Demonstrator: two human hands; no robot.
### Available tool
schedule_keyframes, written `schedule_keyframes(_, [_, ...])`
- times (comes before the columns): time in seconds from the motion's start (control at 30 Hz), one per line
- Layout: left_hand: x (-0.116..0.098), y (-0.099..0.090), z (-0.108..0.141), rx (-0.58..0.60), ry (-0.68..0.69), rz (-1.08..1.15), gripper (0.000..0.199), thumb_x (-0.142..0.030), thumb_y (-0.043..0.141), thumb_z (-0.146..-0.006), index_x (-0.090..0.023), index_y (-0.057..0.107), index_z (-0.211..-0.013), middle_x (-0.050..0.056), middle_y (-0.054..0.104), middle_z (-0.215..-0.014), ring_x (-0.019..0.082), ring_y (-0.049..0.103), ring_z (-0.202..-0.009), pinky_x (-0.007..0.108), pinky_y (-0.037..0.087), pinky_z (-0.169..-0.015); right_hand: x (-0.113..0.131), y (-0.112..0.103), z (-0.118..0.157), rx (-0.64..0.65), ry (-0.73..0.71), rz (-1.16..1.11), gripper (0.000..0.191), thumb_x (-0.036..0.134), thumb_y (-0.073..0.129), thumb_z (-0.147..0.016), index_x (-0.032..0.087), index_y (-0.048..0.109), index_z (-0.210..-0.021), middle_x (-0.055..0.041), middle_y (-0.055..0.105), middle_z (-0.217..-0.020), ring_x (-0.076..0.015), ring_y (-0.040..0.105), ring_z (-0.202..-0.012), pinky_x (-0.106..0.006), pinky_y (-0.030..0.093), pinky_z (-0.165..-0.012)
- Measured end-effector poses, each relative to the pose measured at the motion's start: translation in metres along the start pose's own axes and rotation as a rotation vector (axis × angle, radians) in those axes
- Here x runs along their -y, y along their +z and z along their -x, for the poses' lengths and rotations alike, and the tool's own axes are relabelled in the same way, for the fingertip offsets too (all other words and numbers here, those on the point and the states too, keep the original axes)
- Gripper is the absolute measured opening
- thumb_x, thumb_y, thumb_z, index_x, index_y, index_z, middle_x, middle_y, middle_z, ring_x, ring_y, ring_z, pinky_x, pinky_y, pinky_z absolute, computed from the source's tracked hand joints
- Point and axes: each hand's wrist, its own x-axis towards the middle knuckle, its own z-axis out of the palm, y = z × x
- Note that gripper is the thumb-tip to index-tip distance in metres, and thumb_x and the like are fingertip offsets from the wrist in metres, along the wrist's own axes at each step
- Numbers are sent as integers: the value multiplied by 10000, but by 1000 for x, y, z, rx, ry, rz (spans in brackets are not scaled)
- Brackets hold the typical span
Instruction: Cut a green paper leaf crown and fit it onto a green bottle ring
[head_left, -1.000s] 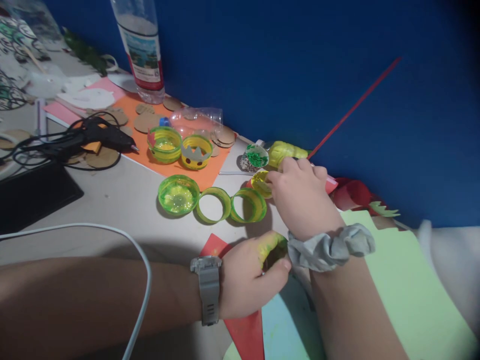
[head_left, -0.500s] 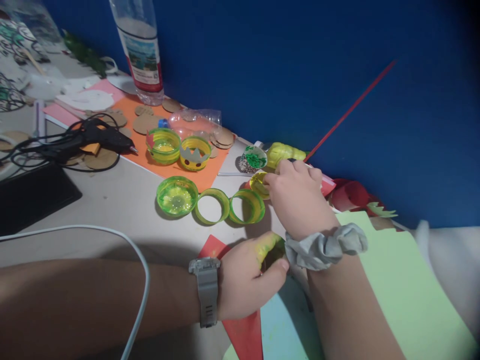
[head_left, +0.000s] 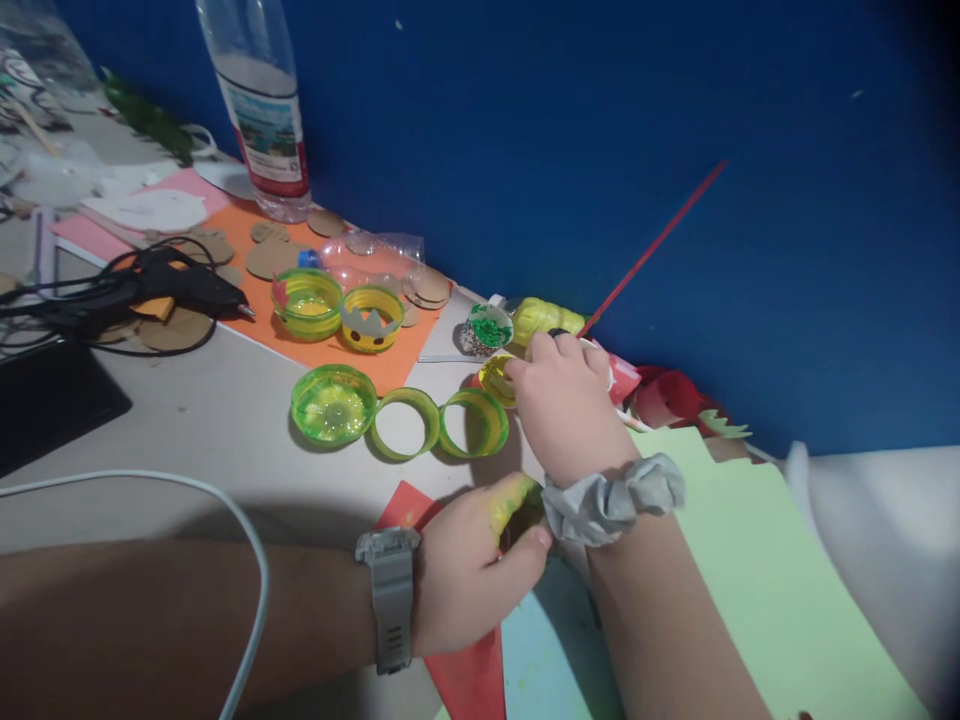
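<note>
My left hand (head_left: pixel 480 565), with yellow-green paint on its index finger, is curled around a dark, partly hidden round piece over the red paper (head_left: pixel 480 675). My right hand (head_left: pixel 570 400) reaches past it, fingers bent down over a yellow cup (head_left: pixel 496 380) and the items behind; what its fingertips hold is hidden. Left of the hands, a green-yellow ring (head_left: pixel 474 445), another ring (head_left: pixel 375 425) and a green painted bottle base (head_left: pixel 334 412) stand in a row. A cup of green bits (head_left: pixel 487 332) and a yellow painted bottle (head_left: pixel 544 318) are behind the right hand.
On orange paper (head_left: pixel 405 370) are two painted cups. A glue gun (head_left: pixel 187 285) with black cable lies left, a tall bottle (head_left: pixel 262 130) stands behind. A white cable (head_left: pixel 255 560) crosses my left forearm. Light green paper (head_left: pixel 742 540) lies right; a blue wall (head_left: pixel 525 150) rises behind.
The view has shifted slightly, so most things appear further left. Both hands keep nearly the same poses and places relative to the table items; the red stick leans a little differently.
</note>
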Motion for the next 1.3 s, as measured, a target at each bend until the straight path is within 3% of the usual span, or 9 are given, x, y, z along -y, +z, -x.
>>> schedule_keyframes(0.93, [-3,-2,1,11,-2,8,100,-206,466,-883,-219,437,-788,-57,499,-712,111,447,-656,255,326,-603,-1,1,1,-38,-20,-13,295,70,443,-874,162,709,-961,-143,554,-899,-275,430,-904,-389,271,-760])
schedule_keyframes(1.3, [-6,-2,0,27,-15,16,113,-183,478,-855,-220,441,-756,-61,476,-667,113,449,-623,248,341,-591,-6,-7,5,-19,-3,5,297,51,437,-875,176,675,-1002,-128,563,-913,-308,486,-886,-374,252,-704])
